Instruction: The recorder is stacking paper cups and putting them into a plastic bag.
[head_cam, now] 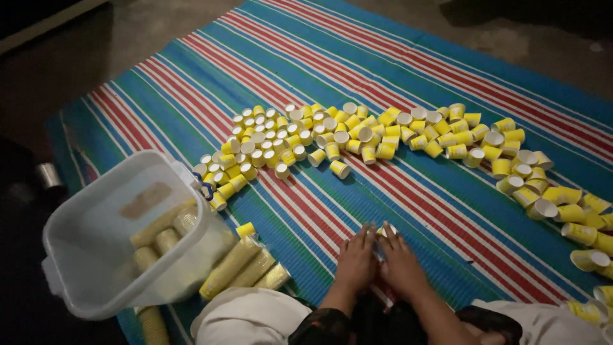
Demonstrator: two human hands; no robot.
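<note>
Floor: bare, grey-brown and dull, visible beyond the far and left edges of a woven mat (383,70). The mat carries long stripes in blue, teal, red and white, running diagonally away from the hands toward the upper right; it covers most of the ground ahead of them. A pale strip, possibly a skirting or ledge (45,22), crosses the far-left corner. A small metallic cylinder (48,176) stands on the dark floor well to the left. Lighting is dim, brightest over the mat's centre, with the edges falling into shadow.
</note>
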